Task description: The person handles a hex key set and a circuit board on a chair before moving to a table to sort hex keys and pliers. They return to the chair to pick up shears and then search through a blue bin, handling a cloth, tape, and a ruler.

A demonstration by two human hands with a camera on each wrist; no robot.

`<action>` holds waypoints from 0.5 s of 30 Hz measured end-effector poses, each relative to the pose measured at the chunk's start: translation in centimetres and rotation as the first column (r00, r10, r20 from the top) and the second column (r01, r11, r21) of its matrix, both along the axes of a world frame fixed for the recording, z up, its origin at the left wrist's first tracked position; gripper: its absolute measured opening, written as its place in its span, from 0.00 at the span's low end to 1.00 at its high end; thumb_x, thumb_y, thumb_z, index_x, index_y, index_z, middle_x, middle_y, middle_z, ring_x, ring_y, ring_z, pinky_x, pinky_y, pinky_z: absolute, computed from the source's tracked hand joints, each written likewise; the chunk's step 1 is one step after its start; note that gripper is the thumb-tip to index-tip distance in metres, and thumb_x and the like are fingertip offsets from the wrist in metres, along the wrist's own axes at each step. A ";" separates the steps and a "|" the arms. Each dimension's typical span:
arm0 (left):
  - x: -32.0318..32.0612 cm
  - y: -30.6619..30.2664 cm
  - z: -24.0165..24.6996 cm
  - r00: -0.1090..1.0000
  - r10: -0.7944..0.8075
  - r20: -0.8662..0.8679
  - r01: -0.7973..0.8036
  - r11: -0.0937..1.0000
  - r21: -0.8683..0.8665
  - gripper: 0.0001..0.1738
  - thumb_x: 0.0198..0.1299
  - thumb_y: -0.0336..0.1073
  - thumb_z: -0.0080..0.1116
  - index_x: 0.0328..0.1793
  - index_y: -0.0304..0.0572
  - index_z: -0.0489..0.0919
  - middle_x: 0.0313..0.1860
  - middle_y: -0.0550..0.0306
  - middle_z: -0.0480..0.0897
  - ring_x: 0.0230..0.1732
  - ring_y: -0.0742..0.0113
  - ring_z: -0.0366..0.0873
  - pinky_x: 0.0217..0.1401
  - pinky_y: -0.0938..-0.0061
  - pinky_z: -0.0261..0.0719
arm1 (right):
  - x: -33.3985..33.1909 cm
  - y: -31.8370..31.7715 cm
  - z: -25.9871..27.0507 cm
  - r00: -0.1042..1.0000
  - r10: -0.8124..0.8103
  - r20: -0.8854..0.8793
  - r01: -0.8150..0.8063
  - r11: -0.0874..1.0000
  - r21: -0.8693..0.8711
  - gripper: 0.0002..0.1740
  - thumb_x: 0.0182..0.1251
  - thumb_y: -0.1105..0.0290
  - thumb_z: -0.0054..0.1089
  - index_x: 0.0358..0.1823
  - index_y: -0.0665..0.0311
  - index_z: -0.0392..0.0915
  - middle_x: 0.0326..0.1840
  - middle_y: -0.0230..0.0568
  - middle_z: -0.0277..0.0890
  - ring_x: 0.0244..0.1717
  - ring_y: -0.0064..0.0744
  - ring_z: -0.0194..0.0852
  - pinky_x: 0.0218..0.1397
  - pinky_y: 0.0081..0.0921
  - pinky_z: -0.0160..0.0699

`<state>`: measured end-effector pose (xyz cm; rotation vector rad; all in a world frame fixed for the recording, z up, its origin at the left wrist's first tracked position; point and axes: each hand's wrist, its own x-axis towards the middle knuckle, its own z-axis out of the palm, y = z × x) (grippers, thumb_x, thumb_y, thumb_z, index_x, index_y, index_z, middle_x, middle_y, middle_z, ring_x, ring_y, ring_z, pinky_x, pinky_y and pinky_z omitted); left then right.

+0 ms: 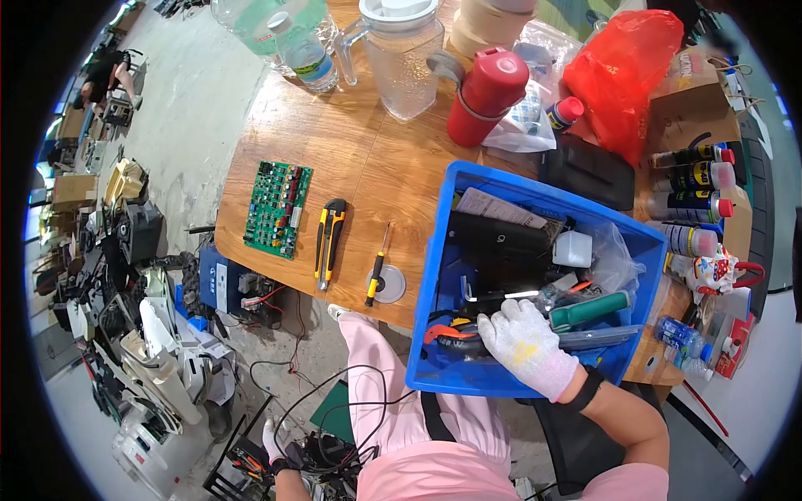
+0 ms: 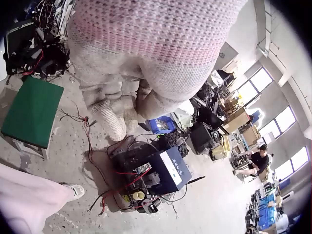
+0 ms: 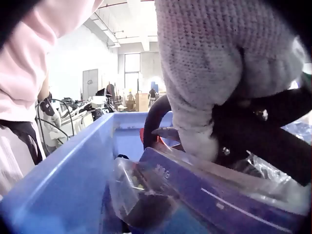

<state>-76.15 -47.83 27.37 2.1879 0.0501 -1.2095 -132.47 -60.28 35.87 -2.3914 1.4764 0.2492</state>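
My right hand (image 1: 526, 346), in a white knit glove, reaches into the blue plastic bin (image 1: 433, 275) and is bent down over the tools there. In the right wrist view its thumb lies against dark parts (image 3: 231, 129) with shiny metal spots; I cannot tell whether the fingers grip them. Beside its fingertips is an orange-and-black handle (image 1: 447, 334), and a green-handled tool (image 1: 589, 311) lies to its right. My left hand (image 2: 124, 92), also gloved, hangs low beside my leg with loosely bent fingers and holds nothing.
On the wooden table lie a green circuit board (image 1: 278, 209), a utility knife (image 1: 330, 242) and a screwdriver (image 1: 378, 271). A pitcher (image 1: 401, 58), a red flask (image 1: 489, 96) and a red bag (image 1: 626, 75) stand behind. Spray cans (image 1: 693, 177) line the right. Cables (image 1: 301, 392) trail below left.
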 end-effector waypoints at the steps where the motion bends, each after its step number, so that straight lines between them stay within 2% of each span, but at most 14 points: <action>1: -0.9 -0.7 0.5 0.993 0.104 -0.058 -0.107 0.992 -0.063 0.11 0.60 0.37 0.54 0.43 0.38 0.73 0.38 0.58 0.77 0.39 0.68 0.74 0.42 0.79 0.74 | 0.0 0.0 -0.6 0.999 0.033 -0.023 -0.033 0.999 0.006 0.16 0.49 0.69 0.54 0.41 0.68 0.74 0.27 0.37 0.74 0.35 0.33 0.69 0.37 0.31 0.65; 2: -0.1 -0.2 -0.2 0.993 0.105 -0.057 -0.108 0.992 -0.065 0.11 0.60 0.37 0.54 0.43 0.38 0.73 0.38 0.58 0.77 0.39 0.68 0.74 0.42 0.79 0.74 | 0.0 -0.1 -1.0 0.999 0.044 -0.031 -0.043 0.999 0.017 0.18 0.50 0.69 0.54 0.43 0.69 0.73 0.28 0.37 0.74 0.36 0.33 0.69 0.38 0.31 0.65; 4: 1.6 1.0 -1.7 1.000 0.029 -0.006 -0.029 0.999 -0.041 0.17 0.60 0.51 0.50 0.47 0.51 0.75 0.36 0.67 0.78 0.36 0.70 0.74 0.42 0.71 0.68 | 0.0 -0.3 -0.9 0.998 0.057 -0.030 -0.057 0.998 0.006 0.18 0.51 0.68 0.54 0.43 0.69 0.73 0.29 0.38 0.74 0.37 0.34 0.69 0.39 0.31 0.65; 5: 1.9 1.4 -1.7 1.000 0.031 -0.006 -0.031 0.999 -0.039 0.17 0.60 0.51 0.50 0.47 0.51 0.75 0.36 0.67 0.78 0.36 0.70 0.74 0.42 0.71 0.68 | -0.2 -0.2 -0.8 0.997 0.067 -0.031 -0.067 0.998 0.000 0.17 0.53 0.67 0.54 0.43 0.69 0.73 0.30 0.39 0.74 0.37 0.34 0.69 0.40 0.31 0.65; 6: 1.3 1.2 -0.8 0.999 -0.032 -0.007 0.032 1.000 -0.001 0.17 0.60 0.51 0.50 0.46 0.50 0.75 0.36 0.65 0.78 0.35 0.69 0.74 0.42 0.71 0.69 | -0.3 -0.3 -0.3 0.997 0.068 -0.033 -0.068 0.998 0.002 0.17 0.53 0.67 0.54 0.43 0.69 0.73 0.30 0.39 0.74 0.37 0.34 0.69 0.40 0.31 0.65; 8: 1.2 1.4 -0.7 0.996 -0.092 -0.014 0.092 0.995 0.037 0.16 0.60 0.50 0.50 0.45 0.49 0.75 0.35 0.63 0.79 0.34 0.68 0.74 0.42 0.71 0.70 | -0.6 -0.5 0.8 0.982 -0.104 0.155 0.072 0.977 0.199 0.18 0.54 0.66 0.56 0.44 0.70 0.73 0.33 0.41 0.74 0.37 0.39 0.69 0.42 0.33 0.70; 10: 2.2 2.7 -1.9 0.997 0.050 -0.062 -0.049 0.999 0.015 0.16 0.60 0.49 0.51 0.43 0.45 0.74 0.34 0.59 0.78 0.33 0.66 0.74 0.40 0.70 0.71 | -1.2 -0.4 1.0 0.974 -0.122 0.189 0.082 0.974 0.211 0.18 0.55 0.65 0.56 0.44 0.69 0.73 0.34 0.42 0.75 0.37 0.39 0.69 0.41 0.33 0.71; 11: 2.6 3.3 -2.5 0.996 0.053 -0.066 -0.052 0.999 0.016 0.16 0.60 0.49 0.51 0.43 0.45 0.74 0.34 0.59 0.78 0.33 0.66 0.74 0.40 0.70 0.71 | -1.5 -0.3 1.1 0.964 -0.142 0.223 0.091 0.970 0.224 0.17 0.57 0.64 0.56 0.44 0.69 0.73 0.35 0.43 0.75 0.37 0.39 0.70 0.39 0.34 0.72; 12: 2.9 3.9 -3.1 0.986 0.132 -0.107 -0.132 0.991 0.008 0.16 0.60 0.48 0.52 0.42 0.44 0.74 0.34 0.58 0.78 0.33 0.66 0.74 0.39 0.70 0.71 | -2.0 -0.6 1.6 0.942 -0.200 0.270 0.112 0.944 0.310 0.12 0.60 0.68 0.48 0.42 0.67 0.71 0.37 0.47 0.75 0.40 0.46 0.72 0.40 0.38 0.73; 13: 3.3 4.4 -3.7 0.967 0.208 -0.148 -0.210 0.978 0.003 0.16 0.60 0.47 0.52 0.40 0.42 0.73 0.34 0.57 0.78 0.32 0.65 0.74 0.38 0.70 0.71 | -2.3 -1.4 1.6 0.944 -0.198 0.266 0.110 0.944 0.311 0.12 0.60 0.68 0.48 0.42 0.67 0.71 0.37 0.47 0.75 0.40 0.46 0.72 0.40 0.38 0.73; 14: 3.9 5.0 -4.4 0.966 0.211 -0.152 -0.212 0.977 0.005 0.16 0.60 0.47 0.52 0.40 0.42 0.73 0.34 0.57 0.78 0.32 0.65 0.74 0.38 0.70 0.71 | -2.7 -2.6 1.6 0.947 -0.235 0.219 0.112 0.881 0.460 0.13 0.59 0.70 0.49 0.44 0.67 0.71 0.36 0.49 0.75 0.39 0.47 0.74 0.39 0.39 0.74; 15: 4.5 5.5 -5.0 0.982 0.074 -0.174 -0.081 0.996 -0.034 0.22 0.60 0.49 0.50 0.50 0.40 0.70 0.45 0.54 0.74 0.45 0.62 0.70 0.48 0.70 0.68 | -3.1 -3.7 1.5 0.950 -0.264 0.166 0.117 0.794 0.596 0.13 0.58 0.73 0.49 0.45 0.66 0.71 0.35 0.50 0.75 0.38 0.49 0.75 0.39 0.40 0.74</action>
